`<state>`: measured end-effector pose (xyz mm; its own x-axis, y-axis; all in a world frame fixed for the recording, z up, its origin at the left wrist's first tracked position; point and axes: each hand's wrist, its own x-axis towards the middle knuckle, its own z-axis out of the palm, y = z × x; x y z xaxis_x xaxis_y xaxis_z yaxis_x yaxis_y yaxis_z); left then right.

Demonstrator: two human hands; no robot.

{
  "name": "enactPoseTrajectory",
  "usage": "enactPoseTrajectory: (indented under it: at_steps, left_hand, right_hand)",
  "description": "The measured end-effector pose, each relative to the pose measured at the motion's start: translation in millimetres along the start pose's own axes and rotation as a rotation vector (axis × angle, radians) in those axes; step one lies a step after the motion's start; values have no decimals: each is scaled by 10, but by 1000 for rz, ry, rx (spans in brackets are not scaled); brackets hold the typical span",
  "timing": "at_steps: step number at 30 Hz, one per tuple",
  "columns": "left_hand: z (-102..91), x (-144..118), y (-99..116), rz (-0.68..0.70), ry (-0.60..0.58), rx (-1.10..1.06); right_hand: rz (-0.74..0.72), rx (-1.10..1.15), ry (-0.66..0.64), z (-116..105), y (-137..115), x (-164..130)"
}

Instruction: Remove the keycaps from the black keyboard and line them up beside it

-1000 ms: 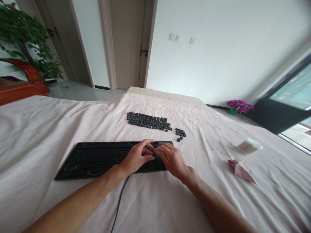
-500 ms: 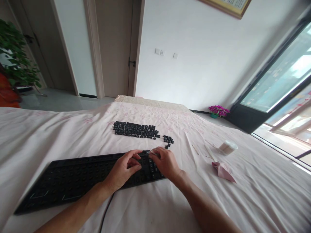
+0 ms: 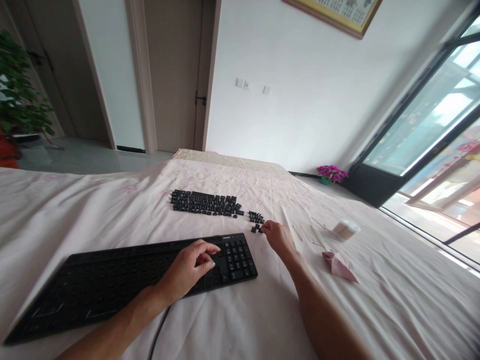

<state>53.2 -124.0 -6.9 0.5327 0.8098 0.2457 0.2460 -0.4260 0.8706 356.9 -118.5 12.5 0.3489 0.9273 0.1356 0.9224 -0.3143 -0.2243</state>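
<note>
My left hand point(image 3: 192, 265) rests over the right-middle part of a black keyboard point(image 3: 127, 272), with thumb and forefinger apart and nothing between them. Most of the main key area has its keycaps off, while the number pad at the right end has its keys on. Beyond the keyboard's top right corner, my right hand point(image 3: 276, 236) is closed at a small cluster of loose black keycaps point(image 3: 255, 218). A thin pale item shows by its fingertips, too small to name. A larger block of loose keycaps point(image 3: 204, 203) lies in rows farther back.
Right of my right hand are a tub of cotton swabs point(image 3: 345, 230), a few loose swabs point(image 3: 297, 232) and a crumpled pink cloth point(image 3: 339, 266). A black cable point(image 3: 159, 332) runs from the keyboard toward me. A pale floral sheet point(image 3: 232, 325) with folds covers the surface.
My right hand has left the keyboard's number pad and moved up and right to the small keycap cluster. My left hand stays over the keyboard. The view has shifted slightly.
</note>
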Motion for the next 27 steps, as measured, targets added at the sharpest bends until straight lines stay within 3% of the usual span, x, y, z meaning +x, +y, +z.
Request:
enactPoseTrajectory:
  at_steps: [11, 19, 27]
  left_hand:
    - [-19, 7, 33, -3, -17, 6]
    - [-12, -8, 0, 12, -12, -15]
    - [-35, 10, 17, 8, -11, -12]
  right_hand:
    - [-16, 10, -6, 43, -7, -2]
    - [-13, 86, 96, -66, -92, -67]
    - [-315, 492, 35, -296, -459, -267]
